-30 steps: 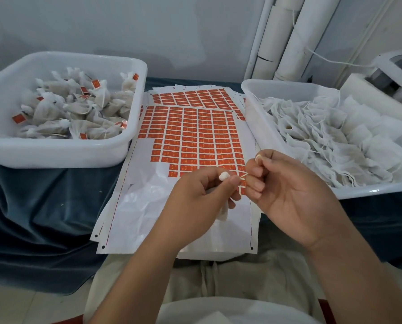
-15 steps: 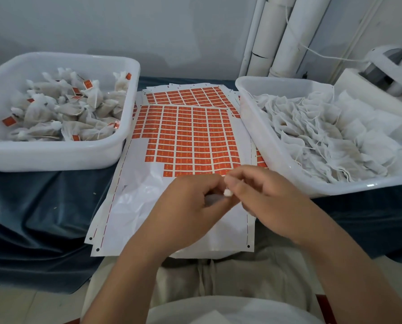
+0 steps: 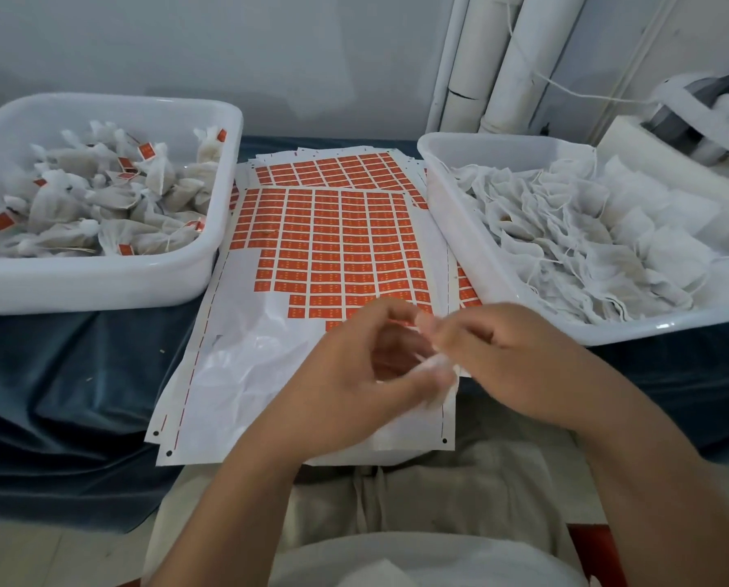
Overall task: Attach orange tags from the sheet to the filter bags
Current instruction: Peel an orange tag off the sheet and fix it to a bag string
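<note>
Both hands meet in the lower middle of the frame, just under the near edge of the sheet. The left hand has its fingers curled, and its thumb presses a small white filter bag against them. The right hand has its fingertips closed together on one end of an orange tag, as far as the blur lets me see.

The tag lies above the bag in the frame. Its long side runs from left to right, from the left forefinger to the right fingertips. So the bag hangs below the pinch, and I think the tag must be pressed shut over the bag's string, which I cannot make out.

The tub of tagged bags is at upper left, nearer to the left hand. The tub of plain bags is at right.
</note>
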Action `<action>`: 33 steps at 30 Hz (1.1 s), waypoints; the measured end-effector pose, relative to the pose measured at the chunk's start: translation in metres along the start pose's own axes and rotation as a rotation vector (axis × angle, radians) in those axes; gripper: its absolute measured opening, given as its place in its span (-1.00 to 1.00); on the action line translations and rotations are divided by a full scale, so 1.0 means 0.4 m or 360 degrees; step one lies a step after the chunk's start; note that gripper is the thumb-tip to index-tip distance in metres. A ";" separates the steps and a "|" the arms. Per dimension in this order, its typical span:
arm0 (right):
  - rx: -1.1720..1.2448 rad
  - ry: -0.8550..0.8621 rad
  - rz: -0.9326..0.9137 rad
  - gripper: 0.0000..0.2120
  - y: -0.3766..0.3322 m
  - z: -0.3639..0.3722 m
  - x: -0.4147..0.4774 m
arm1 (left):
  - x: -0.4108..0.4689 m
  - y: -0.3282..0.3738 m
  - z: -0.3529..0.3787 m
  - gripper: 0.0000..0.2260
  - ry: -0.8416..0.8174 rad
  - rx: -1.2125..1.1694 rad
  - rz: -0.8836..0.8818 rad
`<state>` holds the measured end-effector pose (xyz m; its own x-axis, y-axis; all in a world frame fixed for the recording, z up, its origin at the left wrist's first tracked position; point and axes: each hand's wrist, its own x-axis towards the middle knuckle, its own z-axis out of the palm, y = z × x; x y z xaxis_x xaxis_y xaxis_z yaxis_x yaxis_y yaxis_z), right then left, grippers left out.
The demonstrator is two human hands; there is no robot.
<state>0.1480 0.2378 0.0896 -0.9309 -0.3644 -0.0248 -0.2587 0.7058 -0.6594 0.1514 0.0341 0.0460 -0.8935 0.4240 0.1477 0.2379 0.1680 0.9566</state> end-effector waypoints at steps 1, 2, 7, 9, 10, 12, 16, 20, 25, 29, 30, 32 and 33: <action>0.0092 0.0164 -0.0006 -0.31 0.001 0.002 0.002 | 0.007 -0.014 -0.004 -0.72 0.0104 0.0057 -0.0074; 0.0198 0.0326 0.0005 -0.32 0.003 0.005 0.006 | 0.014 -0.032 -0.008 -0.75 0.0248 0.0251 -0.0156; 0.1046 0.0711 0.0132 -0.52 0.028 0.033 0.040 | 0.039 -0.119 0.028 -0.68 0.0683 0.1186 -0.0405; 0.1417 0.0550 0.0167 -0.70 0.036 0.053 0.050 | 0.038 -0.140 0.043 -0.54 0.0707 0.1324 -0.0352; 0.1513 0.0450 0.0203 -0.75 0.041 0.065 0.055 | 0.039 -0.146 0.045 -0.51 0.0713 0.1360 -0.0332; 0.1442 0.0281 0.0350 -0.73 0.051 0.090 0.064 | 0.040 -0.147 0.043 -0.48 0.0718 0.1430 -0.0317; 0.0495 0.0224 0.0450 -0.93 0.092 0.126 0.084 | 0.041 -0.142 0.023 -0.39 0.0644 0.1434 -0.0384; -0.0250 0.0227 0.0256 -0.58 0.107 0.174 0.090 | 0.031 -0.141 -0.017 -0.38 0.0490 0.1362 -0.0422; -0.0536 0.0303 0.0031 -0.59 0.119 0.179 0.095 | 0.025 -0.131 -0.080 -0.69 0.0407 0.1307 -0.0348; -0.0617 0.0334 -0.0088 -0.62 0.115 0.176 0.092 | 0.008 -0.134 -0.099 -0.82 0.0447 0.1258 -0.0268; -0.0624 0.0336 -0.0101 -0.60 0.110 0.176 0.090 | 0.004 -0.133 -0.097 -0.84 0.0465 0.1264 -0.0227; -0.0638 0.0362 -0.0202 -0.56 0.098 0.178 0.084 | 0.005 -0.129 -0.092 -0.85 0.0497 0.1308 -0.0164; -0.0670 0.0399 -0.0272 -0.58 0.090 0.180 0.081 | 0.011 -0.126 -0.091 -0.85 0.0491 0.1349 -0.0182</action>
<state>0.1270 0.2074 0.0109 -0.8861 -0.3755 0.2718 -0.4458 0.8509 -0.2778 0.1218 -0.0048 0.0077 -0.9622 0.1278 0.2404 0.2326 0.8445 0.4824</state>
